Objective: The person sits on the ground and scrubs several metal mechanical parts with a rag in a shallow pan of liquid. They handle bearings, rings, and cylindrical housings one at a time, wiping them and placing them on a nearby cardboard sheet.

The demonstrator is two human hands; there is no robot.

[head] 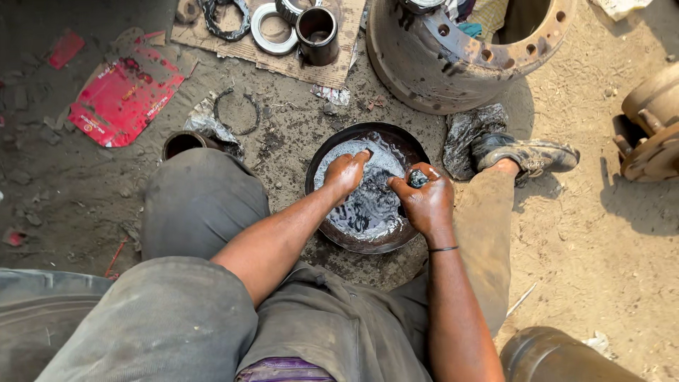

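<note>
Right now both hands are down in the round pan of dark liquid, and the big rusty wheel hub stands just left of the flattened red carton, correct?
Not quite. The head view shows the left hand and right hand in the round pan, but the big rusty wheel hub stands far right of the flattened red carton.

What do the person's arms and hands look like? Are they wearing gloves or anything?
No gloves and no sleeves: both arms are bare to above the elbow. The left hand and right hand are wet and smeared with dark, oily grime, shiny on the fingers. A thin dark band circles the right wrist. No rings or watch can be seen.
</note>
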